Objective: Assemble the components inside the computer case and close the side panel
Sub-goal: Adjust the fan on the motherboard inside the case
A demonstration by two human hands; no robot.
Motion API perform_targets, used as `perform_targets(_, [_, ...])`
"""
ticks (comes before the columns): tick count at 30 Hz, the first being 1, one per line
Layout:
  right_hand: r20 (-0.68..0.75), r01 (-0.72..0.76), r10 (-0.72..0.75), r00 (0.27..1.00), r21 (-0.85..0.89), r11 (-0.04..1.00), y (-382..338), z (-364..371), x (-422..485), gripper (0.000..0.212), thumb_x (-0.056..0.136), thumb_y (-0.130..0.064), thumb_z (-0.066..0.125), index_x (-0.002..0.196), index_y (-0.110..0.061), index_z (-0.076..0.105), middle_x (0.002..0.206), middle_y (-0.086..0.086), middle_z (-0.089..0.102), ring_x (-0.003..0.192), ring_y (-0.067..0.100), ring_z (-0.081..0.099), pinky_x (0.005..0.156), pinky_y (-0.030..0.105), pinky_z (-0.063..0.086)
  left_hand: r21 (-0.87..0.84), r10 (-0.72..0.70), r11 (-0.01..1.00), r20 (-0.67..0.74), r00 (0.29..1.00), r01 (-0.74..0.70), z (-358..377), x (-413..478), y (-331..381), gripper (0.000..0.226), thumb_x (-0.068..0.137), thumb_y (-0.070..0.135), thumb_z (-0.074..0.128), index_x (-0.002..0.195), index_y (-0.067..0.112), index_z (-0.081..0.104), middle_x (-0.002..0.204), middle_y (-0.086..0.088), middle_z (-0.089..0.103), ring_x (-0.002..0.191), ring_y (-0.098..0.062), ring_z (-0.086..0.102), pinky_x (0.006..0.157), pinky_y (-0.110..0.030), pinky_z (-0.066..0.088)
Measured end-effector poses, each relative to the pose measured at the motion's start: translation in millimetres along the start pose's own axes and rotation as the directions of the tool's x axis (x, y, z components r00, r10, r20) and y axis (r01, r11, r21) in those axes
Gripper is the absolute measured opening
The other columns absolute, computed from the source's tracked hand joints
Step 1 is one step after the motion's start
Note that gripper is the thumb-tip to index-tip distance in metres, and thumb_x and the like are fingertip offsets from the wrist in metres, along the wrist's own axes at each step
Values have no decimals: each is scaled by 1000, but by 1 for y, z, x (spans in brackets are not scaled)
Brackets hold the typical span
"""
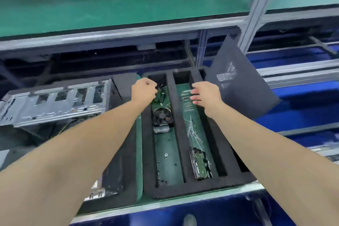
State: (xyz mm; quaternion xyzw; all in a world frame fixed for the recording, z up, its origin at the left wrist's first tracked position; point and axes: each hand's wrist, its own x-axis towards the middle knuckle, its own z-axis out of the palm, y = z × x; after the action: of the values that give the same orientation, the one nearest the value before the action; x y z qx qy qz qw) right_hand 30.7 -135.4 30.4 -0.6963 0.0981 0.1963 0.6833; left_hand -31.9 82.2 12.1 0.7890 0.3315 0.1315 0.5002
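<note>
Forearms: both stretched over the foam tray [179, 134], from near edge toward far end.
Left hand [144, 89]: fingers pinched on a dark cable bundle [159, 90] at the far end of the left slot.
Cooler fan [162, 116]: just nearer than that grip, its wires running up to it along the slot's length.
Right hand [206, 95]: loosely curled, holding nothing, over the next slot.
Computer case [55, 104]: left of the tray, open; left hand nearer.
Side panel [238, 82]: leaning at the tray's far right corner.
</note>
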Motion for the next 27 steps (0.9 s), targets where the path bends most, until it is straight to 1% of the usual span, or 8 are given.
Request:
perform_targets(4, [60,-11,13,998,-26,1000,7,17,15,5,99,-13,66,100,-9,69,76,8,66,54,21,60,47,27,47,279,65,956,91,994,-88,10,7,-14,22,88,16,53,80,20,73,83,9,73,79,-17,68,81,-29,59])
perform_targets(7, [97,-44,49,994,-57,997,18,31,26,5,100,-11,65,98,-9,69,79,11,66,57,25,61,49,29,49,516,-24,843,322,946,-154,23,17,-33,34,85,23,67,119,20,69,116,5,71,116,-22,62,102,-28,46])
perform_targets(10, [186,-71,103,977,-172,982,33,45,32,11,101,-12,64,107,-5,70,90,16,69,68,29,67,61,37,59,781,-163,541,462,872,-312,42,26,-51,79,72,60,80,132,16,55,128,-2,62,124,-26,55,106,-42,36])
perform_targets(13, [206,-69,128,970,-273,960,49,56,38,17,102,-11,59,112,-6,72,104,17,72,77,31,75,76,41,65,841,-181,183,538,823,-510,58,32,-70,114,59,86,72,141,10,47,137,-4,54,144,-29,33,121,-57,11])
perform_targets(16, [216,-56,137,967,-343,938,60,64,46,23,104,-7,53,118,-10,72,113,11,71,95,35,78,84,43,65,838,-156,44,544,824,-545,70,39,-88,121,62,84,72,149,6,38,145,-6,49,149,-32,23,122,-61,-1])
perform_targets(21, [246,30,99,964,-471,882,73,70,59,38,102,-4,52,134,-18,66,117,-3,66,100,30,76,86,37,65,824,-115,90,567,816,-559,72,49,-94,105,64,72,79,140,10,43,130,-5,56,132,-26,48,121,-61,-4])
perform_targets(24, [258,96,61,964,-555,827,73,73,65,50,102,-3,51,145,-27,59,122,-3,63,97,24,75,95,43,62,820,-72,195,559,826,-538,64,53,-86,102,60,62,84,138,13,41,130,-6,48,127,-26,49,120,-58,9])
perform_targets(27, [283,131,44,958,-570,811,65,76,68,66,101,3,51,157,-31,45,133,2,59,89,22,73,87,39,62,793,-64,342,555,829,-504,49,55,-67,107,56,56,89,139,16,36,135,-8,40,126,-30,47,112,-53,30])
